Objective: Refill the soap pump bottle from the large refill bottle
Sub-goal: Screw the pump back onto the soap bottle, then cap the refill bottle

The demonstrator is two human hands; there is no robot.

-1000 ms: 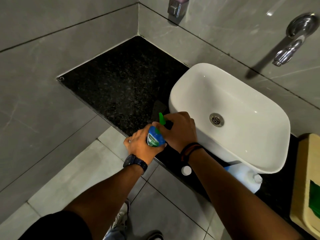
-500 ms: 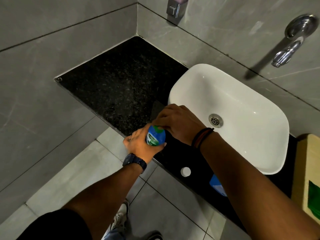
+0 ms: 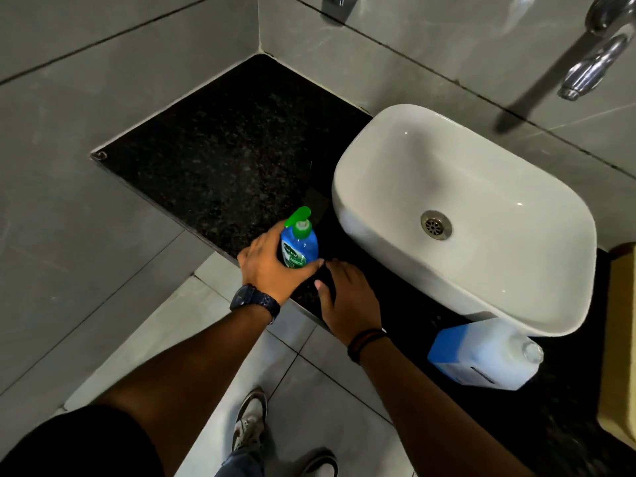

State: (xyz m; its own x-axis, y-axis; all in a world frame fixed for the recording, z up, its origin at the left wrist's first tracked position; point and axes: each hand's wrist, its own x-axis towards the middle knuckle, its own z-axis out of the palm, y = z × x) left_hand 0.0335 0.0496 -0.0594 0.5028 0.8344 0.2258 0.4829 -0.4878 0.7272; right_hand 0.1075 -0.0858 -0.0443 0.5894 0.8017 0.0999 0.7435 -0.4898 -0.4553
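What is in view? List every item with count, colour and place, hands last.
pump bottle: 1, blue with green pump, upright on the counter's front edge, left of the basin
refill bottle: 1, white with blue label, on the counter in front of the basin, no cap on its neck
basin: 1, white, on the counter, right of centre
counter: 1, black speckled, in the wall corner
tap: 1, chrome, on the wall above the basin
box: 1, tan, right edge
shoes: 2, pale, on the floor tiles below
watch: 1, dark, left wrist
wristbands: dark, right wrist
left hand: gripping the pump bottle
right hand: empty, resting on the counter edge beside the bottle
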